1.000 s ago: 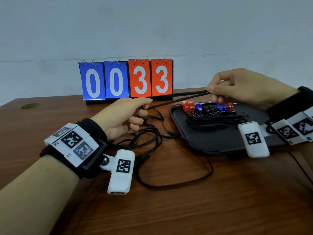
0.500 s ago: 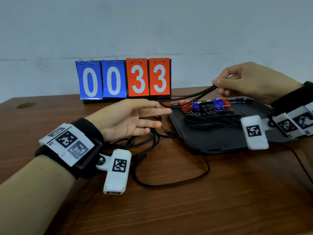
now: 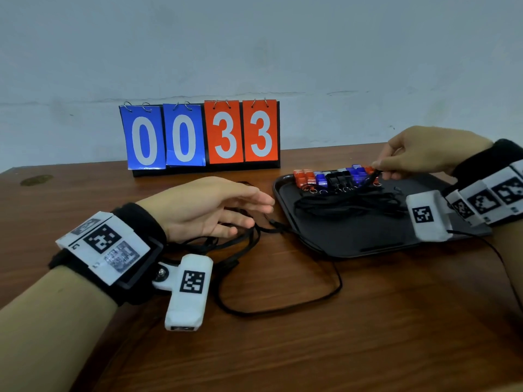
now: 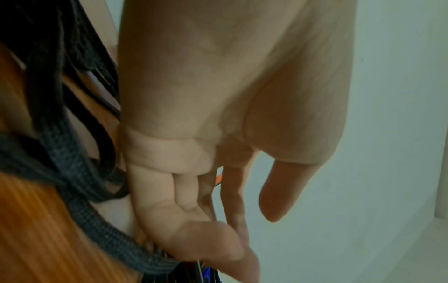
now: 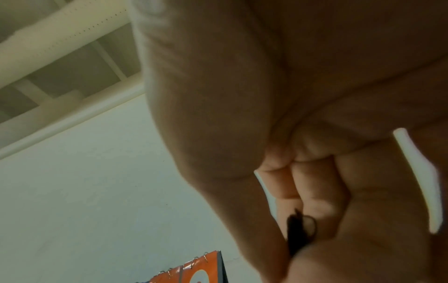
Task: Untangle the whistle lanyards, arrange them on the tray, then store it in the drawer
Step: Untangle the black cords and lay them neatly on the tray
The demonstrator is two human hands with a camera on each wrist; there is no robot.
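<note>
In the head view the right hand (image 3: 430, 154) is hovering at the right of the frame over the far edge of the black tray (image 3: 353, 241), its thumb and fingers pinching a black cord (image 3: 375, 174) just above the row of whistles (image 3: 336, 176). In the right wrist view that same cord (image 5: 297, 235) is showing as a dark strand squeezed between thumb and fingertips. The whistles, orange, blue and black, are lying side by side along the tray's far rim, and a bundle of black lanyards (image 3: 348, 203) is lying on the tray just in front of them.

The left hand (image 3: 215, 207) is sitting left of centre, just left of the tray, with its fingers stretched out and relaxed, gripping nothing. Beneath and beside it a loose tangle of cords (image 3: 249, 239) is spreading over the wooden table (image 3: 339, 349), one long loop (image 3: 325, 301) curving toward the bottom centre and running up to the tray's near left corner. In the left wrist view the left hand is showing its flat palm beside these woven straps (image 4: 80, 172).

A flip scoreboard (image 3: 201, 137) reading 0033 is standing in the upper middle of the frame, against the pale wall (image 3: 254, 46).
</note>
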